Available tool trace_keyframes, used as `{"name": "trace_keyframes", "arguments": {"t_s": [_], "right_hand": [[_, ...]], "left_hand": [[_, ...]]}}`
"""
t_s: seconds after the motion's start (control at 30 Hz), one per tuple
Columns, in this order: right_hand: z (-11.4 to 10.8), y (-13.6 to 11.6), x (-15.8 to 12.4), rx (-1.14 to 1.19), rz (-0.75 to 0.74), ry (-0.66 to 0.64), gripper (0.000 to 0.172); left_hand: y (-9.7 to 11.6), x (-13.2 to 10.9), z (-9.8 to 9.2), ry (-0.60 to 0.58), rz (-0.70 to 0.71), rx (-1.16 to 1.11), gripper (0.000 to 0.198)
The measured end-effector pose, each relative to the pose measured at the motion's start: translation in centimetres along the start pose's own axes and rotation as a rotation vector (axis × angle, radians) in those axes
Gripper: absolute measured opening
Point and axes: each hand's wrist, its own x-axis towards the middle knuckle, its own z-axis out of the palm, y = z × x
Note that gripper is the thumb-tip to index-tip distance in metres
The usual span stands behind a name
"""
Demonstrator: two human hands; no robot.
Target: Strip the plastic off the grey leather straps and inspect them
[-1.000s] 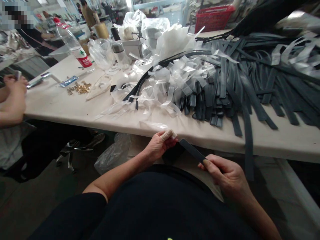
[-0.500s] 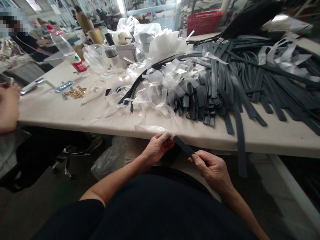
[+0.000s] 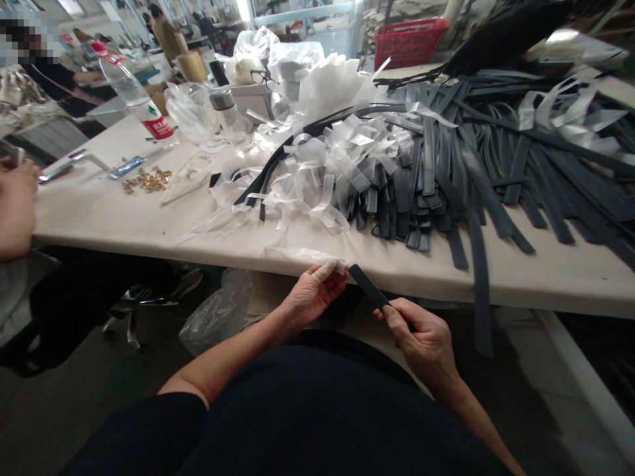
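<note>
My left hand (image 3: 320, 291), with a pale cover on a finger, pinches a translucent white strip (image 3: 297, 255) at the table's front edge. The strip trails left onto the tabletop. My right hand (image 3: 419, 330) grips a dark grey strap (image 3: 368, 287), whose rounded end points up and left, just beside my left fingertips. A small gap shows between the strap end and the white strip. Beyond my hands lie a heap of white strips (image 3: 317, 178) and a large pile of dark straps (image 3: 446, 178), several hanging toward the front edge.
On the cream table (image 3: 238, 248) stand a plastic bottle (image 3: 143, 109), a glass jar (image 3: 231, 119) and gold metal pieces (image 3: 155, 181). A red basket (image 3: 407, 43) is at the back. Another person's hand (image 3: 17, 208) is at the left edge.
The dark strap's end has come away from the white strip and my left fingertips, slightly to the right. My left hand still holds the white strip.
</note>
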Motion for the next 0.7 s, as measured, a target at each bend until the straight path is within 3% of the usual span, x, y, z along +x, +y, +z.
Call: {"name": "trace_keyframes", "arguments": {"t_s": [0.3, 0.53, 0.7], "right_hand": [[0.3, 0.2, 0.4, -0.061, -0.058, -0.082, 0.031], [1.3, -0.3, 2.0, -0.04, -0.07, -0.154, 0.034], [-0.4, 2.0, 0.6, 0.041, 0.027, -0.423, 0.032]], "left_hand": [[-0.2, 0.0, -0.3, 0.011, -0.017, -0.021, 0.026], [-2.1, -0.7, -0.2, -0.034, -0.072, 0.098, 0.041], [-0.9, -1.3, -1.1, 0.033, 0.158, 0.197, 0.037]]}}
